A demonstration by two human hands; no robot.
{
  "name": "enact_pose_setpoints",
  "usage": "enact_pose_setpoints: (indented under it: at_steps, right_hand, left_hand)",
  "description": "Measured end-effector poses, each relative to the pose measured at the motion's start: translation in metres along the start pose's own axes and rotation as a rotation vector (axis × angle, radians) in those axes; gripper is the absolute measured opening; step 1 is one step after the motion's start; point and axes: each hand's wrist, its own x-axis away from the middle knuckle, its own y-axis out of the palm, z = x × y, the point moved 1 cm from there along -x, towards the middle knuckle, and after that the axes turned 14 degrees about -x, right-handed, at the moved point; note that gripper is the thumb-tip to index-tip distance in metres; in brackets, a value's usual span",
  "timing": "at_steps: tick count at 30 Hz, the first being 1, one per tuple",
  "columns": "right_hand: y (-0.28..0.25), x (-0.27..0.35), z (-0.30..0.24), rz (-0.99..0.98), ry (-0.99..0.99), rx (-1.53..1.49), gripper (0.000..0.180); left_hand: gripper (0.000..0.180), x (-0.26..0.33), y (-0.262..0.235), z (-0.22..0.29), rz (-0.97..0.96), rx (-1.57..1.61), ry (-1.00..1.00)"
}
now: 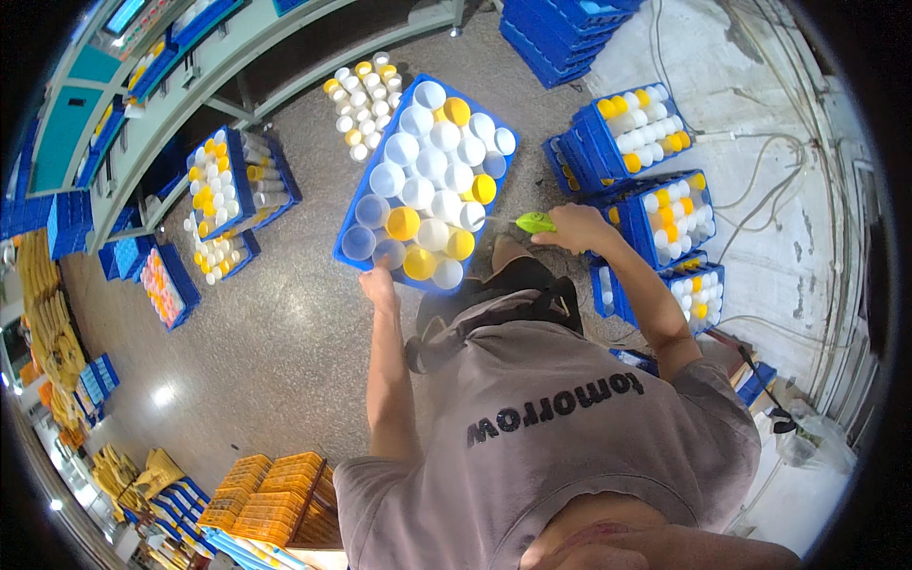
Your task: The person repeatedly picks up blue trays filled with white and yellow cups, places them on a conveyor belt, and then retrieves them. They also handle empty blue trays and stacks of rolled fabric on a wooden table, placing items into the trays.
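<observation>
Grey short-sleeved T-shirt, dark lettering across front; dark shorts; forearms bare.

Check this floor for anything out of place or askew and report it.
One group of white and yellow bobbins stands loose on the bare floor, outside any crate, above the blue crate that the left hand grips. The right hand holds a green tool. Nothing looks spilled or broken.
</observation>
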Motion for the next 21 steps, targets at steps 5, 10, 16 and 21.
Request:
enact_pose_setpoints:
  at_steps: [5, 10, 16, 21]
  right_hand:
    - [-0.014, -0.019, -0.034, -0.013, -0.114, 0.134, 0.063]
    - [-0.058, -0.052, -0.042, 0.104, -0.181, 0.164, 0.056]
    - [-0.138, -0.108, -0.046, 0.153, -0.223, 0.206, 0.052]
    - [-0.225, -0.151, -0.043, 0.205, -0.198, 0.165, 0.056]
  left_hand:
    - [0.032, -0.032, 0.023, 0.057, 0.080, -0.181, -0.080]
    - [0.034, -0.060, 0.057, 0.133, 0.117, -0.145, -0.080]
    - [0.035, -0.113, 0.117, 0.223, 0.132, -0.219, -0.125]
    - [0.033, -0.145, 0.167, 0.302, 0.117, -0.275, -0.139]
